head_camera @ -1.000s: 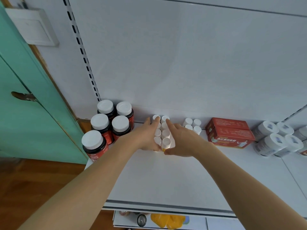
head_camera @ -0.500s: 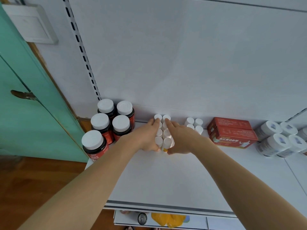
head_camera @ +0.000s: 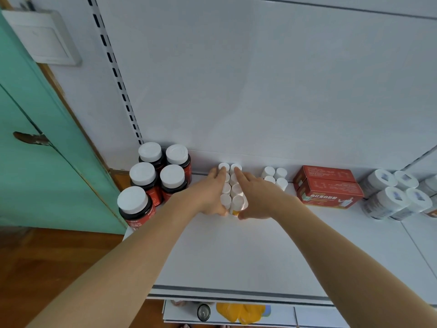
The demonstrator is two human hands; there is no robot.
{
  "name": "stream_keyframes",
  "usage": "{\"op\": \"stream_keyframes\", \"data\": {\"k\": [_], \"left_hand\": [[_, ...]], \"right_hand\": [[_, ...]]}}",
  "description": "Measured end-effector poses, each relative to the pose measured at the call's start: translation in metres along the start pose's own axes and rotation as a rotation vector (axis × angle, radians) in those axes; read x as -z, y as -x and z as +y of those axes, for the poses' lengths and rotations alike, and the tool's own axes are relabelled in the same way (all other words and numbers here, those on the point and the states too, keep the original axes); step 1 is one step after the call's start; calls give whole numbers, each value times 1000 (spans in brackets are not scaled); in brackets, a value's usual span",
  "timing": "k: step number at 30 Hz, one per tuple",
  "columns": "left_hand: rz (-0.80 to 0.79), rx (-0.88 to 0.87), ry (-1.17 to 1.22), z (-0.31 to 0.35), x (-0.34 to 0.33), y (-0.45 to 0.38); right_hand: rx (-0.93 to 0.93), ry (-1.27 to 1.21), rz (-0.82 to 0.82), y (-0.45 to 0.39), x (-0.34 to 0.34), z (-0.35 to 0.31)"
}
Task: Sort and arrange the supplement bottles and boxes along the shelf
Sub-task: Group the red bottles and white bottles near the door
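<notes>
Two rows of several small white-capped bottles (head_camera: 233, 185) run from the shelf's back wall toward me on the white shelf (head_camera: 236, 252). My left hand (head_camera: 209, 194) lies flat against the left side of the block and my right hand (head_camera: 256, 196) against its right side, fingers straight, squeezing the rows between the palms. The nearest bottle shows a yellow label. A second small group of white-capped bottles (head_camera: 275, 177) stands just to the right.
Several dark bottles with white lids (head_camera: 157, 179) stand at the shelf's left end. Two red boxes (head_camera: 327, 188) lie right of the small bottles, then several grey-white bottles (head_camera: 392, 194). A green door (head_camera: 35, 150) is at left. A lower shelf (head_camera: 236, 313) holds a can and yellow packet.
Both hands stay pressed on either side of the small bottle rows; they have barely shifted, the rows looking slightly tighter. The view moved a little.
</notes>
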State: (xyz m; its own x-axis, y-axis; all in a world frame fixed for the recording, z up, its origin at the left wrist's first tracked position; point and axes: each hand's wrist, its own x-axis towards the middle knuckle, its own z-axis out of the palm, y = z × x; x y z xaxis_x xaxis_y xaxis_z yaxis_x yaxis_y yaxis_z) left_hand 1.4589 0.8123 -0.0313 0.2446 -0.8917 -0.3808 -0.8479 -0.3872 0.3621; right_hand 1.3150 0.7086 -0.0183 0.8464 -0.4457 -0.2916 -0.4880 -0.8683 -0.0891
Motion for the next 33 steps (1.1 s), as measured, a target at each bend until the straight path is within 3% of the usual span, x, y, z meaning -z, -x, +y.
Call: {"op": "stream_keyframes", "data": {"k": [5,13,19,33], "left_hand": [[29,5,-43,9,12,8],[304,-141,-101,63,24,14],[420,-148,-144,103,3,-6],[348,-39,-202,102,-11,-60]], "right_hand": [[-22,13,74,14,11,3],[-138,-10,264,59,21,39],[-182,19,385,73,14,80],[51,184,339,31,11,117]]}}
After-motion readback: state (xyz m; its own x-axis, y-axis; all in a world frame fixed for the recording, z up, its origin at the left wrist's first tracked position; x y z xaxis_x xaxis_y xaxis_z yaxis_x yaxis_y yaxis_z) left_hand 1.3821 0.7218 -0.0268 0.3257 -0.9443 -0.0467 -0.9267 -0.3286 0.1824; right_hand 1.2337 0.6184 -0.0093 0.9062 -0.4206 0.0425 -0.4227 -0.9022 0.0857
